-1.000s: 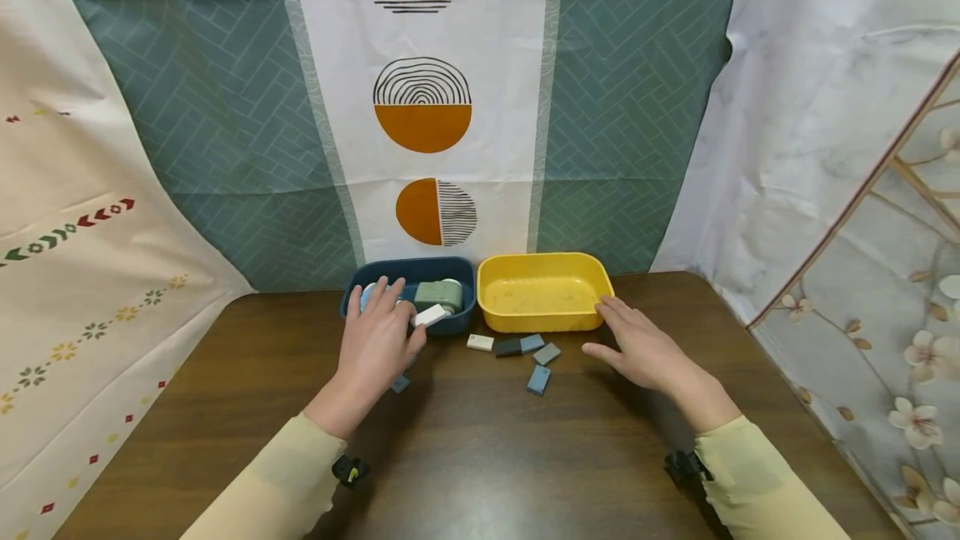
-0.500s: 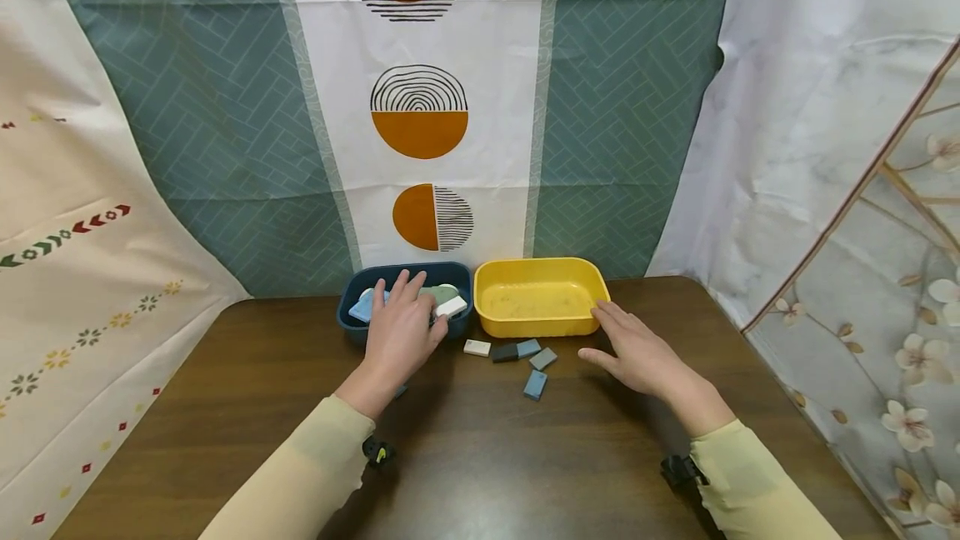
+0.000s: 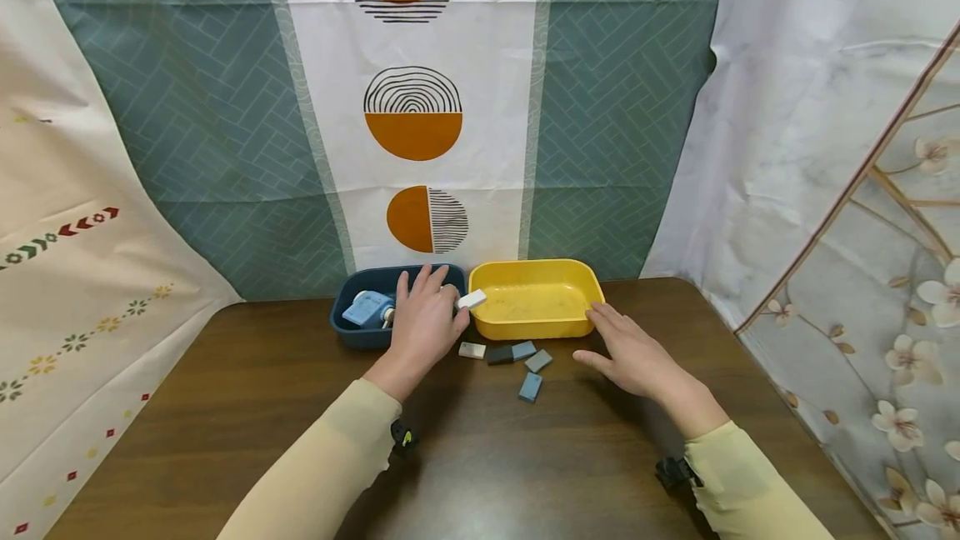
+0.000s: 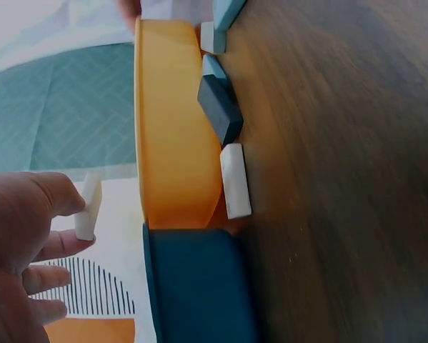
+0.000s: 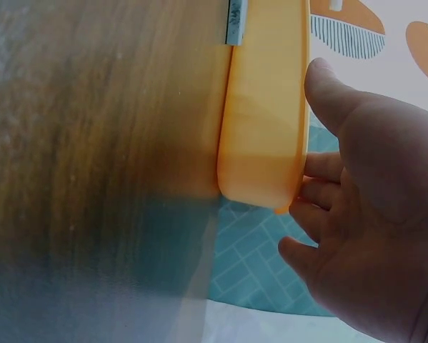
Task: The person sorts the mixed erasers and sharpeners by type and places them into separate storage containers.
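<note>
My left hand [image 3: 426, 322] pinches a small white rectangular block [image 3: 472, 299] between thumb and fingertips. In the head view the block appears over the meeting rims of the dark blue bin [image 3: 358, 339] and the yellow bin [image 3: 534, 330]. The left wrist view shows the pinched block [image 4: 89, 206] held above the rim level, apart from both bins. My right hand [image 3: 637, 352] has its fingers at the yellow bin's right end, thumb spread away. In the right wrist view its fingers [image 5: 321, 168] lie against that end wall, curled round nothing.
In the blue bin lies a light blue bottle-like item [image 3: 367, 308]. Before the bins are a white block [image 3: 472, 350], a black block [image 3: 499, 354], a grey block [image 3: 538, 361] and blue blocks [image 3: 530, 387]. A patterned cloth [image 3: 600, 107] hangs behind the table.
My left hand has moved right with the white block, from over the blue bin to the yellow bin's left edge. The right hand stays at the yellow bin. The view has shifted slightly.
</note>
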`<control>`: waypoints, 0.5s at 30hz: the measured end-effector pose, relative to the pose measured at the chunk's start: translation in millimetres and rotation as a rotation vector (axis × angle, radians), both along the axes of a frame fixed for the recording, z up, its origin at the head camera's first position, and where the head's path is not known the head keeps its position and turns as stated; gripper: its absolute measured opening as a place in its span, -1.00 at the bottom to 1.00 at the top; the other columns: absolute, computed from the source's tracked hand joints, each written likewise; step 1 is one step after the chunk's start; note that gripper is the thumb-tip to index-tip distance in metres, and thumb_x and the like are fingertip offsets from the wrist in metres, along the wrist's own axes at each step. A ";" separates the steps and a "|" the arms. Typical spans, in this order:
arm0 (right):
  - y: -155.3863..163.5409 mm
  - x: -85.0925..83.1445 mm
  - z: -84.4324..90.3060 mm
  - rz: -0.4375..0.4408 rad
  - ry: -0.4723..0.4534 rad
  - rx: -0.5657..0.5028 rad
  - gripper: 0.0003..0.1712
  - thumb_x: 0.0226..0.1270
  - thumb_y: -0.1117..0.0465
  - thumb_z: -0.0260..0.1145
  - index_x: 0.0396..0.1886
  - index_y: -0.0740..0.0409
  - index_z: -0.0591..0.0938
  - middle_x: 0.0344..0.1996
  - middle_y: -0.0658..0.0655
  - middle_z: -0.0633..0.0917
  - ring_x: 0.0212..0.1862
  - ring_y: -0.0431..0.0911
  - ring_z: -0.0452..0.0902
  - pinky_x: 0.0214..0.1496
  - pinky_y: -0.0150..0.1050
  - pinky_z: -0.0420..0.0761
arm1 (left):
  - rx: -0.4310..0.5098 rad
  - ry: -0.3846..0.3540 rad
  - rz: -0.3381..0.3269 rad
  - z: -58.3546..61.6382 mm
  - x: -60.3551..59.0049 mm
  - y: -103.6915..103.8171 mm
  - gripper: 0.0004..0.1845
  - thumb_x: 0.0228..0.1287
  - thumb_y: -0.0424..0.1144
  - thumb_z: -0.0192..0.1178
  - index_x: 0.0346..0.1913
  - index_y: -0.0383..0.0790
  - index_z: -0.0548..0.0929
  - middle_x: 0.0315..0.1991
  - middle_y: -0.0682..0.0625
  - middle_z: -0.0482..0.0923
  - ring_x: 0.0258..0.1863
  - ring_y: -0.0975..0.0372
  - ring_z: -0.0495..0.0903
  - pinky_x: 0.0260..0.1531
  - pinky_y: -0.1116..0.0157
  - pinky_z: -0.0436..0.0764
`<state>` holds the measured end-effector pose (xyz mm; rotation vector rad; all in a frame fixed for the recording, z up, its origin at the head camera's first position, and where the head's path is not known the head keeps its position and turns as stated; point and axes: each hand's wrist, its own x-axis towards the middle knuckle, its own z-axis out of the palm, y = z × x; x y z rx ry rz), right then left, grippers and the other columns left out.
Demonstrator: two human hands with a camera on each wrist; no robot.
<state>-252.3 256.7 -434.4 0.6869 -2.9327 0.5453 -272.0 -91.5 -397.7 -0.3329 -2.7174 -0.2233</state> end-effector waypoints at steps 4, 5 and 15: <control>0.2 1.3 0.3 0.001 0.000 -0.004 -0.01 0.64 -0.18 0.38 0.68 0.44 0.31 0.69 0.44 0.25 0.70 0.35 0.12 0.67 0.33 0.17 | -0.001 -0.006 0.004 -0.4 -6.1 8.2 -0.67 0.55 0.01 0.40 0.03 -0.20 0.85 0.58 -0.19 0.46 0.66 -0.17 0.26 0.64 -0.34 0.02; 0.2 1.7 0.7 0.003 0.000 -0.005 -0.02 0.64 -0.17 0.38 0.68 0.44 0.31 0.69 0.44 0.25 0.70 0.36 0.12 0.67 0.34 0.18 | -0.001 -0.009 0.004 -0.4 -7.6 10.1 -0.68 0.56 0.01 0.39 0.04 -0.20 0.85 0.58 -0.19 0.46 0.66 -0.16 0.25 0.64 -0.34 0.02; -0.2 3.9 2.5 0.002 -0.001 -0.010 -0.03 0.64 -0.15 0.39 0.67 0.46 0.31 0.69 0.45 0.25 0.70 0.37 0.13 0.65 0.35 0.21 | -0.026 -0.014 -0.019 -5.9 -23.1 26.6 -0.67 0.59 0.01 0.36 0.03 -0.20 0.85 0.57 -0.17 0.46 0.65 -0.15 0.27 0.63 -0.34 0.05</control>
